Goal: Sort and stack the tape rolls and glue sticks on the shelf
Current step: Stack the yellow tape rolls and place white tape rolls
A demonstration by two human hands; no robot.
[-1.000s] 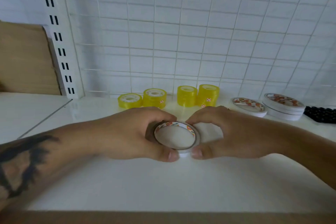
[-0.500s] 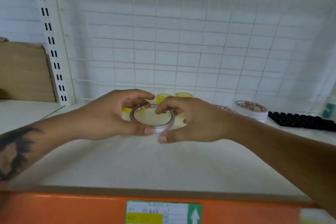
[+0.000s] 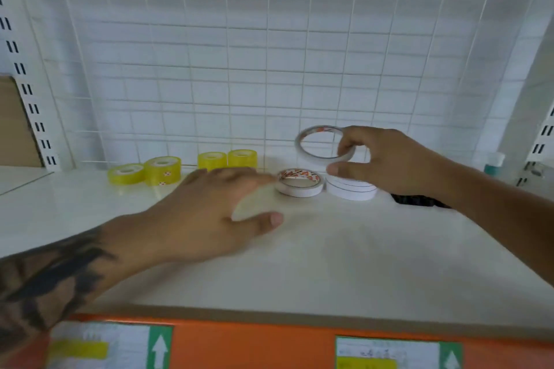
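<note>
Closest to me, at 6 o'clock, runs the orange shelf edge [image 3: 254, 344] with two price labels [image 3: 111, 344] on it. Above it lies the white shelf [image 3: 329, 263], which carries everything else.

At about 9 o'clock of the shelf middle, my left hand [image 3: 204, 213] is low over the surface, fingers stretched forward and relaxed, thumb apart; it holds nothing. Its fingertips come just beside a single white tape roll [image 3: 299, 183] that lies flat; whether they touch it I cannot tell, because the hand is blurred.

Just at 3 o'clock of this roll stands a small stack of white rolls [image 3: 350, 190], partly hidden by my right hand [image 3: 386, 162]. That hand pinches a thin white tape ring [image 3: 317, 141] between the thumb below and the fingers at its right rim. The ring is tilted, in the air, above the stack and not touching it.

Farther back, at 11 o'clock, four yellow tape rolls [image 3: 162, 170] stand in a row against the wire grid back [image 3: 269, 69]. At 3 o'clock behind my right wrist lies something black [image 3: 416, 200], and farther at the right edge stands a teal and white object [image 3: 493, 163], too blurred to name.
</note>
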